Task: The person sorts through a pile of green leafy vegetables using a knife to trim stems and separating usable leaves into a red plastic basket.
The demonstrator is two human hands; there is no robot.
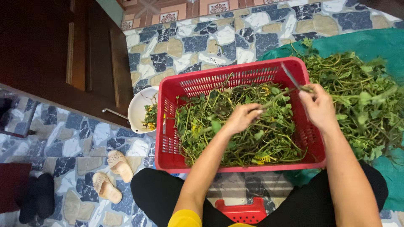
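A red basket (185, 82) sits at the centre, full of green stems (235, 134). The left hand (242, 117) pinches one stem above the heap; the right hand (318, 107), at two o'clock from it, is closed around a knife (291, 77) whose blade points toward eleven o'clock. A loose pile of greens (357, 96) lies on a green sheet (378, 44) at three o'clock. A white bowl (139, 107) touches the basket at nine o'clock, with sandals (111, 174) at seven

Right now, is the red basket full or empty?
Partly full: the red basket holds a layer of green stems, with its slotted walls showing above them.
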